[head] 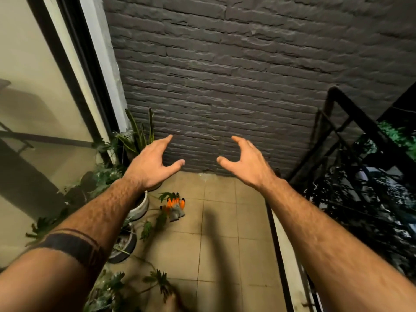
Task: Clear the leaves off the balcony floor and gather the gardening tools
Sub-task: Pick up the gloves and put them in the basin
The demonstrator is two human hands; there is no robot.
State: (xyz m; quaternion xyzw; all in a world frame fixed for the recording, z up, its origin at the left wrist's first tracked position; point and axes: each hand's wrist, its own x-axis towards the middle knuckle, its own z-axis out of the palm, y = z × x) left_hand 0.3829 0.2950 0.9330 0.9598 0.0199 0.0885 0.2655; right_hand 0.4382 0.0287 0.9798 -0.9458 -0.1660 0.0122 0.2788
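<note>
My left hand [153,164] and my right hand [244,161] are stretched out in front of me at chest height, palms facing each other, fingers spread and loosely bent, holding nothing. Far below them a pair of grey gardening gloves with orange fingertips [176,207] lies on the beige tiled balcony floor [225,244], next to the pots. Green leaves on long stems [147,229] sprawl over the tiles on the left side.
A dark brick wall [225,75] closes the far end. Potted plants, one in a white pot [140,209], line the left side beside a sliding glass door [45,97]. A black metal railing [351,140] runs along the right edge.
</note>
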